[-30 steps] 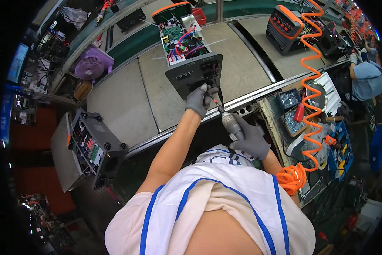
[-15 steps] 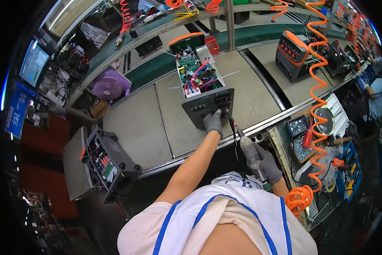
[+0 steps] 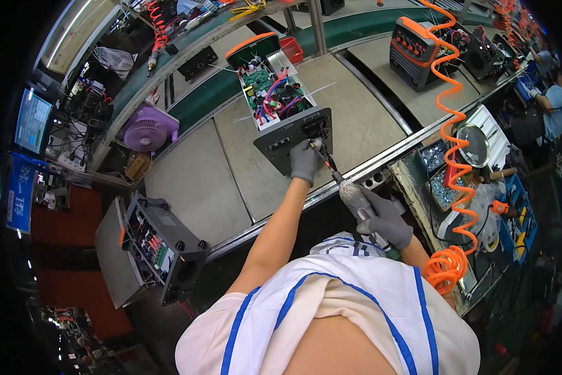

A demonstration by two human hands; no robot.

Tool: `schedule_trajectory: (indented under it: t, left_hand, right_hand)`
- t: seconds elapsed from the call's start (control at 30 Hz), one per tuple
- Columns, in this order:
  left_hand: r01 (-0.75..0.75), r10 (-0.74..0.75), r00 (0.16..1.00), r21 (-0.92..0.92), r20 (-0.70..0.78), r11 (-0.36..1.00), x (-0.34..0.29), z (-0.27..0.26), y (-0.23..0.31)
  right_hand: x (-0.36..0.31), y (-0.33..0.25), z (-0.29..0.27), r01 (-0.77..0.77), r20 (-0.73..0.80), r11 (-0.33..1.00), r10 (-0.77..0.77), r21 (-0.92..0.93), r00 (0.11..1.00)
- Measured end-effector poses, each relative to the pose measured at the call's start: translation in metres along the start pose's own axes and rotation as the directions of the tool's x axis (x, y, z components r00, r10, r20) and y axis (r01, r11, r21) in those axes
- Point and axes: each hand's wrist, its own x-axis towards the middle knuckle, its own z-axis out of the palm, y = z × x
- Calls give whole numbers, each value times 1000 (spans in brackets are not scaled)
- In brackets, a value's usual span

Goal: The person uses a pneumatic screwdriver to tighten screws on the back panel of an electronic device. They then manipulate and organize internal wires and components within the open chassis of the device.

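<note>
An opened machine (image 3: pixel 293 137) with a dark panel faces me on the bench, its green circuit board (image 3: pixel 260 83) and red and blue wires (image 3: pixel 274 100) exposed. My left hand (image 3: pixel 304 161), in a grey glove, is at the panel's lower right with its fingers closed near a driver's tip. Whatever those fingers pinch is too small to make out. My right hand (image 3: pixel 388 224), also gloved, grips a grey power screwdriver (image 3: pixel 356 199) from behind. Its long bit slants up and left toward the panel beside my left fingertips. Whether the bit touches a screw cannot be seen.
A second opened machine (image 3: pixel 168 247) leans at the left, near a purple fan (image 3: pixel 146 132). Coiled orange hose (image 3: pixel 446 269) hangs at the right above screw trays (image 3: pixel 442 187) and a blue tool bin (image 3: pixel 517 219). Farther right, a person (image 3: pixel 555 103) works beside the line.
My view has shifted, so the bench sits slightly further left. My left hand has moved up to the bit's tip, and my right hand has brought the screwdriver nearer the machine.
</note>
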Motion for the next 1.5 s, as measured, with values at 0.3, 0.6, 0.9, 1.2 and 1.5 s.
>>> schedule_trajectory:
  t: [0.3,0.6,0.9,1.2,1.5]
  left_hand:
    - [21,-26,998,96,54,995,-3,-7,19]
    - [-16,26,998,164,-58,986,-6,-6,40]
    - [552,-563,815,-474,134,686,2,-15,16]
    - [558,-563,784,-696,263,452,-25,-24,5]
    - [612,-501,790,-498,353,614,-24,-25,4]
  right_hand:
    - [14,-19,8,-184,20,977,183,104,983]
    - [29,-9,21,-34,-68,984,46,174,997]
    - [36,-5,37,50,-179,997,-39,53,983]
    - [38,-7,39,-31,-161,999,37,38,986]
    - [32,-21,43,-68,-147,985,91,158,985]
